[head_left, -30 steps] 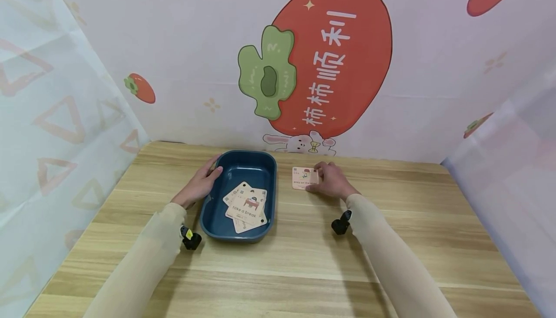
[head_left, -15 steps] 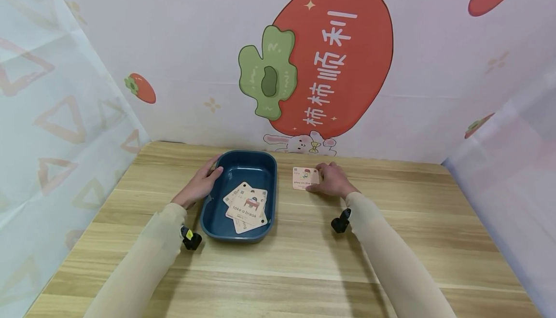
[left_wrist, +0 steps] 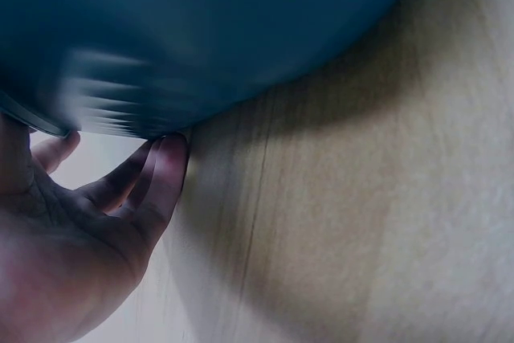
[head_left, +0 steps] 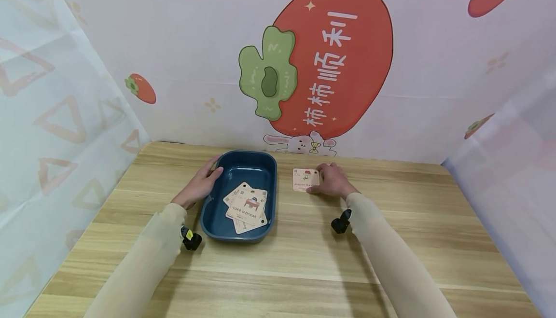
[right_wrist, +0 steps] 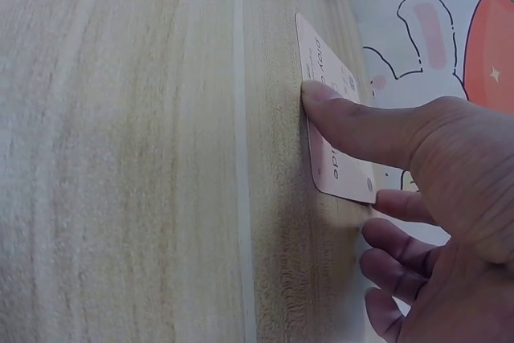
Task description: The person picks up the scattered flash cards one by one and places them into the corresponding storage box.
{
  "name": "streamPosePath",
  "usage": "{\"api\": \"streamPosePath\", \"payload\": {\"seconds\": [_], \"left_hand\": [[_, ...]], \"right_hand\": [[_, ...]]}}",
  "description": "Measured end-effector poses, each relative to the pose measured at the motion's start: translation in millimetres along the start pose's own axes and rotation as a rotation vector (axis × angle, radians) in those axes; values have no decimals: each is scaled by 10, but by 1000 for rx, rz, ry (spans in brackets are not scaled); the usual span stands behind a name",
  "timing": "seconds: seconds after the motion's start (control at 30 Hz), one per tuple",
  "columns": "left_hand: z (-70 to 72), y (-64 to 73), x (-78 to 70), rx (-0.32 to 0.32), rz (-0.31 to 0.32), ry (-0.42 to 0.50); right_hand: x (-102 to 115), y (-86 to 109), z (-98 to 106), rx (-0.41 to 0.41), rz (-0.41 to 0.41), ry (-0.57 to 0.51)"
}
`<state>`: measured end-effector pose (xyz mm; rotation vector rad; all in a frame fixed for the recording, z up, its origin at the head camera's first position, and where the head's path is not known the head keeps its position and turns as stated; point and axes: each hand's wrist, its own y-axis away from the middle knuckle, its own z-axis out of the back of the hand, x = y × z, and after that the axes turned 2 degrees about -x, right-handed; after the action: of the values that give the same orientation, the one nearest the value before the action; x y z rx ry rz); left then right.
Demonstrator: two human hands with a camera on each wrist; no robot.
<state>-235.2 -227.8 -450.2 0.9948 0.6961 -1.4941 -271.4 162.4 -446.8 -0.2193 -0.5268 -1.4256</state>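
At the left of the head view, my left hand [head_left: 199,183] holds the side of a deep blue rectangular tray [head_left: 245,173], thumb over the rim. In the left wrist view its fingertips [left_wrist: 171,158] touch the tray's outer wall near the tabletop. To the tray's right, my right hand [head_left: 332,181] pinches a pale pink picture card [head_left: 303,179] about a slide, printed side up. Seen from the right wrist, the thumb [right_wrist: 321,94] presses the card's near edge and a finger reaches the far side. The card lies close over the table.
Several overlapping cards lie inside the tray, a "take a break" card [head_left: 248,207] on top. A printed cloth wall [head_left: 195,115] stands behind the wooden table [head_left: 278,274], with cloth panels at both sides.
The picture card has shifted very slightly toward me in the right hand's pinch. The tray and left hand have stayed in place.
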Motion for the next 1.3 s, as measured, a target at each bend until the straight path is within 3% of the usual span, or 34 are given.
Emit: {"api": "streamPosePath", "payload": {"seconds": [0.5, 0.87, 1.3], "left_hand": [[-2, 4, 5, 0, -8, 8], [-5, -11, 15, -1, -12, 9], [-5, 0, -14, 1, 4, 3]], "right_hand": [[4, 47, 19, -80, -49, -88], [-9, 150, 112, -110, 13, -156], [11, 249, 164, -111, 86, -125]]}}
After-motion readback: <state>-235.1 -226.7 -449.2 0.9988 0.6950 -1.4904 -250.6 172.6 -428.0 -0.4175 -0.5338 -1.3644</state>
